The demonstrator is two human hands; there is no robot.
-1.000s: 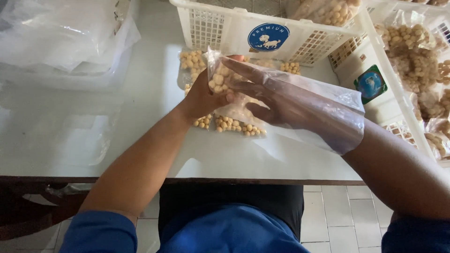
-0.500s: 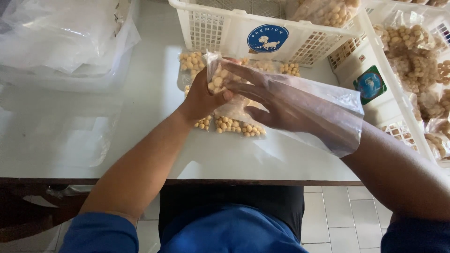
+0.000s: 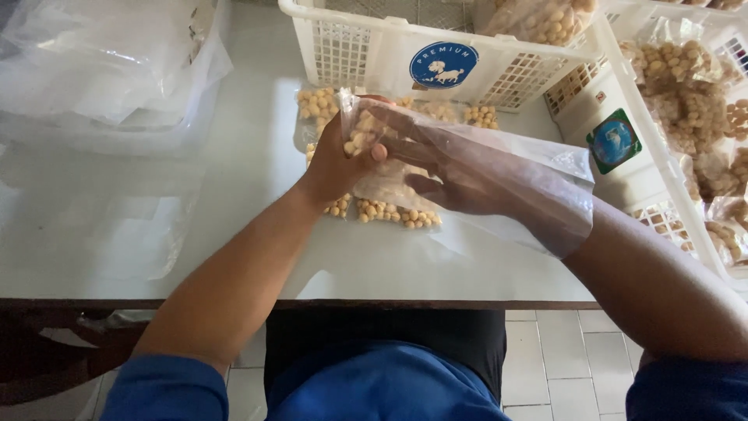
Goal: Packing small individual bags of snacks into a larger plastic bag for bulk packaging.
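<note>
Far left of the white basket (image 3: 389,54), a heap of clear plastic sheets (image 3: 101,62) lies on the white table (image 3: 234,234). Just in front of the basket, the left hand (image 3: 336,160) is closed around a small clear bag of round pale snacks (image 3: 360,129), held above the table. The right hand (image 3: 456,168), wearing a loose clear plastic glove, has its fingers spread open against that bag. More filled bags (image 3: 393,210) lie below. Right of the basket, a second basket (image 3: 623,117) holds packed snacks.

White basket (image 3: 374,58), blue round sticker (image 3: 443,64)
</note>
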